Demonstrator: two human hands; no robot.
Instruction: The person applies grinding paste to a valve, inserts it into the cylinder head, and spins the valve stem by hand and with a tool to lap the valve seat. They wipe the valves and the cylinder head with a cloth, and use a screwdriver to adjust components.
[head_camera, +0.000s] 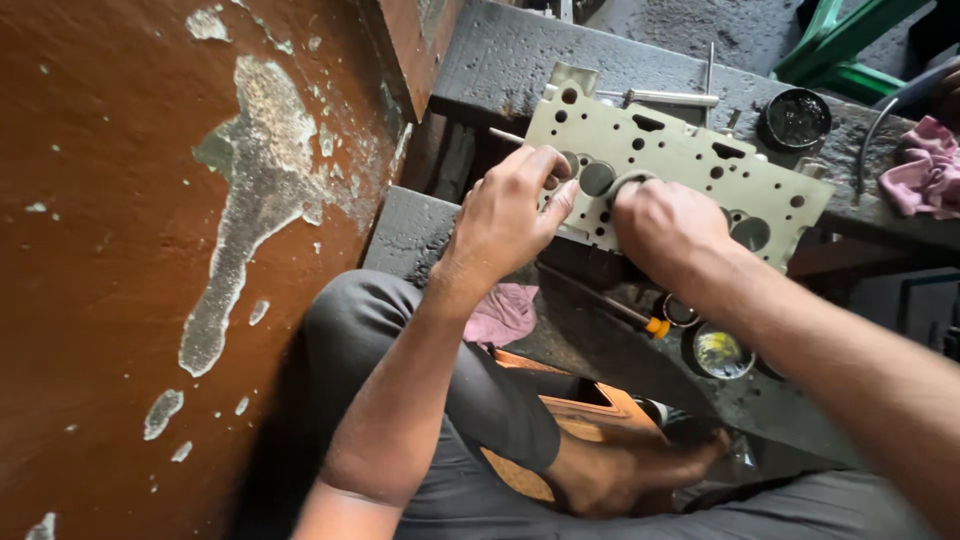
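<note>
A pale grey metal cylinder head (690, 160) with round valve seats and several small holes lies tilted across dark wooden beams. My left hand (510, 215) grips its near left edge, thumb and fingers pressed on the face by a round valve. My right hand (665, 225) is curled into a fist over one valve opening near the middle. What the fist holds is hidden.
A red-brown peeling wall (150, 250) fills the left. A pink rag (925, 170) and a round black tin (797, 118) sit at the far right. A screwdriver (610, 305), a small open tin (722, 352) and another pink cloth (505, 312) lie below the head. My bare foot (640, 470) rests under it.
</note>
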